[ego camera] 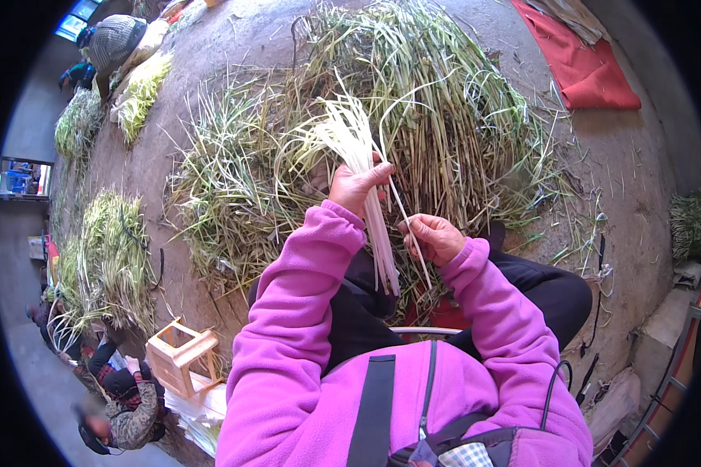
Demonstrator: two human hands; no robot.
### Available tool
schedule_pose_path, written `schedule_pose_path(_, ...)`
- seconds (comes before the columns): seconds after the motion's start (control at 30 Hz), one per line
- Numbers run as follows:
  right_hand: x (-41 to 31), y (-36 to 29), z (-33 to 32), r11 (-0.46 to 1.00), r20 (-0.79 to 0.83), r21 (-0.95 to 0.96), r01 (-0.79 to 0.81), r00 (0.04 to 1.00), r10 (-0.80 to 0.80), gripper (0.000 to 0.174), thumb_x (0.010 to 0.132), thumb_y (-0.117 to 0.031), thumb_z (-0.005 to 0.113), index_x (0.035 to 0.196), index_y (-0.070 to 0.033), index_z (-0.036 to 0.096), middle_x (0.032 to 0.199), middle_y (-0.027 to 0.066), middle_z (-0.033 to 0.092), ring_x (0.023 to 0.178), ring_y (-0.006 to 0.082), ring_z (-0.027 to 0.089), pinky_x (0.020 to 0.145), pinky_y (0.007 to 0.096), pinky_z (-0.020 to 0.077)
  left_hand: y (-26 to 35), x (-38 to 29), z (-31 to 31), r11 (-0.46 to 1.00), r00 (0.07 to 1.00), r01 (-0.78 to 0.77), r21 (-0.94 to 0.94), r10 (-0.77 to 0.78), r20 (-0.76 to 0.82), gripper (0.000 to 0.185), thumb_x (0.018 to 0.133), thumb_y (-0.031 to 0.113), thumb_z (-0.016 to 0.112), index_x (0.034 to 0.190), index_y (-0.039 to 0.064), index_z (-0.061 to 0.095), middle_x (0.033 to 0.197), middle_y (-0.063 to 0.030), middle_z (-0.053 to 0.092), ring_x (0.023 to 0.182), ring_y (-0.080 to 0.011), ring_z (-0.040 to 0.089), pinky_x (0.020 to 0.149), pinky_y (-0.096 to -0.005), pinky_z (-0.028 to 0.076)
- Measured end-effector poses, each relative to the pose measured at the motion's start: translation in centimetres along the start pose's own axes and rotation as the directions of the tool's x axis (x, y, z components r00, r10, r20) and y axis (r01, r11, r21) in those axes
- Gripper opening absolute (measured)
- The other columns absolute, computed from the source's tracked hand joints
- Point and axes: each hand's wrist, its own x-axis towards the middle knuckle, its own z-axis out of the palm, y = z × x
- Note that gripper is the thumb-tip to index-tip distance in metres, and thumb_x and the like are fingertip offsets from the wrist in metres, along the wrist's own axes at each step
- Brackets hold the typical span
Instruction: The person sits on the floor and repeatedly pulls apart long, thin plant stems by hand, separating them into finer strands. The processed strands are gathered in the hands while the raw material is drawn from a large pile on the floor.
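My left hand (356, 184) is closed around a bundle of long leafy stalks (380, 242), with pale stems hanging down and yellow-green leaves fanned out above. Between the thumb and fingers of my right hand (436, 237) is a single pale stalk (402, 201). It runs up beside the bundle, and its leaf end arches over near my left thumb. Beyond both hands lies a large heap of green stalks (432, 134) with brownish lower stems. To its left spreads a looser pile of tangled leaves (233, 181).
An orange plastic stool (181, 359) stands at lower left, near a person in a camouflage jacket (134, 417). Another stalk pile (114, 251) lies left. A person in a hat (114, 44) is at upper left by yellow-green stalks (143, 93). Red cloth (596, 70) lies upper right.
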Motion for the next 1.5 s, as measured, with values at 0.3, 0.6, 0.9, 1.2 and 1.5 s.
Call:
schedule_pose_path(0.3, -1.1, 2.1, 1.0, 0.972, 0.022, 0.234, 0.022, 0.999, -0.028, 0.021, 0.084, -0.029, 0.048, 0.081, -0.008, 0.048, 0.062, 0.0007, 0.046, 0.049, 0.0104, 0.045, 0.045, 0.0233, 0.0393, 1.0, 0.6, -1.4, 0.989, 0.995, -0.094, -0.118, 0.090, -0.040, 0.026, 0.071, 0.011, 0.066, 0.090, 0.008, 0.049, 0.078, -0.0045, 0.059, 0.063, -0.0099, 0.054, 0.045, -0.0198, 0.042)
schedule_pose_path(0.6, -1.7, 2.6, 0.5, 0.967, -0.009, 0.186, 0.171, 0.985, -0.173, 0.020, 0.085, -0.028, 0.047, 0.083, -0.008, 0.045, 0.059, 0.0003, 0.042, 0.046, 0.0099, 0.041, 0.042, 0.0227, 0.0345, 1.5, 0.5, -2.0, 0.984, 0.993, -0.105, -0.144, 0.096, -0.068, 0.029, 0.069, 0.011, 0.067, 0.091, 0.007, 0.048, 0.078, -0.0060, 0.059, 0.065, -0.0133, 0.056, 0.047, -0.0229, 0.044)
schedule_pose_path(0.9, -3.0, 3.0, 0.1, 0.988, 0.033, 0.056, 0.142, 0.989, -0.144, 0.018, 0.086, -0.024, 0.047, 0.079, -0.007, 0.045, 0.056, -0.0007, 0.044, 0.044, 0.0082, 0.042, 0.042, 0.0206, 0.0352, 2.8, 0.6, -2.9, 0.966, 0.982, -0.154, -0.209, 0.127, -0.139, 0.024, 0.073, 0.008, 0.063, 0.092, 0.009, 0.048, 0.081, -0.0062, 0.059, 0.062, -0.0090, 0.053, 0.043, -0.0180, 0.042)
schedule_pose_path(1.2, -2.7, 5.9, -3.4, 0.678, -0.124, -0.712, -0.182, 0.983, 0.135, 0.020, 0.082, -0.025, 0.051, 0.076, -0.006, 0.050, 0.057, 0.0035, 0.049, 0.050, 0.0122, 0.048, 0.047, 0.0259, 0.0388, 4.5, 0.4, -4.5, 0.926, 0.971, -0.219, -0.306, 0.177, -0.160, 0.016, 0.075, 0.005, 0.060, 0.089, 0.006, 0.051, 0.081, -0.0095, 0.059, 0.068, -0.0122, 0.058, 0.049, -0.0203, 0.048)
schedule_pose_path(1.5, -2.5, 4.0, -1.8, 0.560, -0.096, -0.821, 0.113, 0.939, -0.330, 0.038, 0.073, -0.010, 0.059, 0.108, -0.005, 0.044, 0.101, 0.0088, 0.049, 0.072, 0.0161, 0.054, 0.063, 0.0277, 0.0441, 4.8, 0.7, -6.0, 0.921, 0.990, -0.115, -0.373, 0.075, -0.119, 0.017, 0.079, 0.010, 0.056, 0.093, 0.004, 0.048, 0.084, -0.0084, 0.057, 0.080, -0.0177, 0.058, 0.068, -0.0291, 0.050)
